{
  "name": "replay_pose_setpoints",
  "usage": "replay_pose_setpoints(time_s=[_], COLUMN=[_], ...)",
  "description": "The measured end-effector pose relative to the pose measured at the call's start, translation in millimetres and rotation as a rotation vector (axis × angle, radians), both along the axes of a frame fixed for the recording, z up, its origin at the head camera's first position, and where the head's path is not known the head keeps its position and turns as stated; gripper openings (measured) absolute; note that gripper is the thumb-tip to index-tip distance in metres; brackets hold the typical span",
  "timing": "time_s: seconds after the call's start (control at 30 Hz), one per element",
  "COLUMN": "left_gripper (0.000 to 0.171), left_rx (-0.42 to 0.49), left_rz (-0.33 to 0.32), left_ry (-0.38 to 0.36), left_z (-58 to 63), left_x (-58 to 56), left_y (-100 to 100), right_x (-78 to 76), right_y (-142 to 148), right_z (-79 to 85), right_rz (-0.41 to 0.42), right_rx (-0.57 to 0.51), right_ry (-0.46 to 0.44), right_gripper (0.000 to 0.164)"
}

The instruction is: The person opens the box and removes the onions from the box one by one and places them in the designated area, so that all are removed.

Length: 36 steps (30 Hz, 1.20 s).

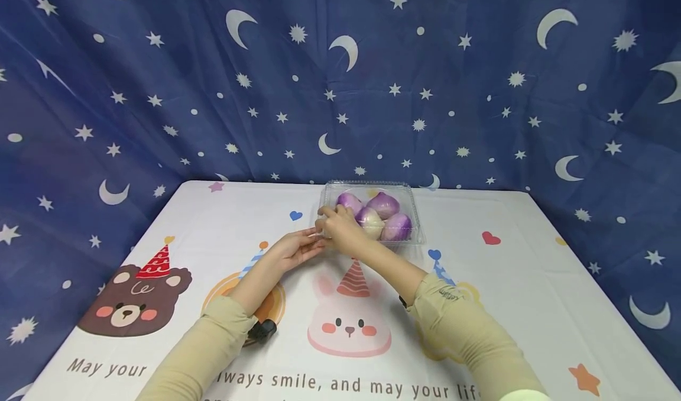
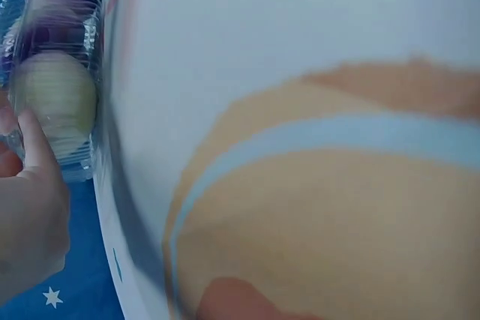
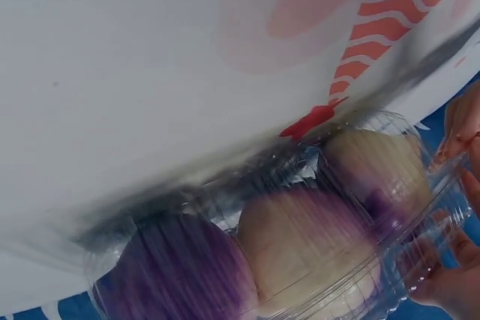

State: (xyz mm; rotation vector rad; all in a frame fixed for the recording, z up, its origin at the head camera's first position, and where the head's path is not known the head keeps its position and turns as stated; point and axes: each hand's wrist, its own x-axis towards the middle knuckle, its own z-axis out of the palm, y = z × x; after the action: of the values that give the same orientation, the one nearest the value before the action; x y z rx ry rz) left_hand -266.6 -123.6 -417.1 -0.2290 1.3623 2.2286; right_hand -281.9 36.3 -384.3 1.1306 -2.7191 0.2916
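A clear plastic clamshell box (image 1: 414,209) stands at the back middle of the table, its lid over several purple-and-white onions (image 1: 384,204). My right hand (image 1: 344,230) reaches across to the box's left end and pinches the rim with bent fingers. From the left, my left hand (image 1: 297,248) meets the same corner, its fingertips at the rim right beside the right hand. In the left wrist view the left hand (image 2: 34,222) has its thumb against the plastic near a pale onion (image 2: 58,99). Fingers (image 3: 450,279) straddle the box edge in the right wrist view.
A white tablecloth (image 1: 452,212) printed with cartoon animals, hearts and lettering covers the table. Close behind the box hangs a dark blue curtain (image 1: 372,146) with moons and stars, which also runs along both sides.
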Motion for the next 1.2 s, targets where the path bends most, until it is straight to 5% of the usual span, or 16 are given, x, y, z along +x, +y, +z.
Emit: replay_pose_setpoints(time_s=[0.3,0.47,0.57,0.6,0.7,0.8,0.83,0.97,1.2], left_gripper=[0.049,0.043,0.039,0.037,0.04,0.041,0.043,0.043,0.043], left_rx=[0.051,-0.092,-0.217,-0.178,-0.161,-0.129,-0.18,-0.15,-0.162], left_rz=[0.068,0.177,0.242,0.245,0.272,0.282,0.291,0.266,0.257], left_ry=[0.011,0.038,0.082,0.125,0.13,0.11,0.075,0.07,0.061], left_z=[-2.8,-3.4,-14.4,-30.1,-35.5,-27.1,-11.2,3.3,4.0], left_x=[4.5,7.3,-0.8,-11.3,-16.2,-12.2,-2.3,6.0,6.3], left_y=[3,16,19,15,12,14,18,19,18], right_x=[13.1,19.1,18.4,17.9,16.1,14.2,13.6,12.8,15.5], right_y=[-4,-8,-10,-11,-11,-10,-10,-5,0], right_z=[-11.5,-20.8,-19.3,-17.8,-11.3,-6.3,-4.7,1.3,-2.8], right_rz=[-0.023,-0.086,-0.109,-0.11,-0.098,-0.081,-0.076,-0.071,-0.032], right_rx=[0.008,0.025,-0.074,-0.112,-0.183,-0.178,-0.171,-0.178,-0.133], right_ry=[0.167,0.253,0.236,0.221,0.155,0.09,0.076,0.076,0.099], right_gripper=[0.016,0.022,0.019,0.019,0.022,0.021,0.02,0.015,0.008])
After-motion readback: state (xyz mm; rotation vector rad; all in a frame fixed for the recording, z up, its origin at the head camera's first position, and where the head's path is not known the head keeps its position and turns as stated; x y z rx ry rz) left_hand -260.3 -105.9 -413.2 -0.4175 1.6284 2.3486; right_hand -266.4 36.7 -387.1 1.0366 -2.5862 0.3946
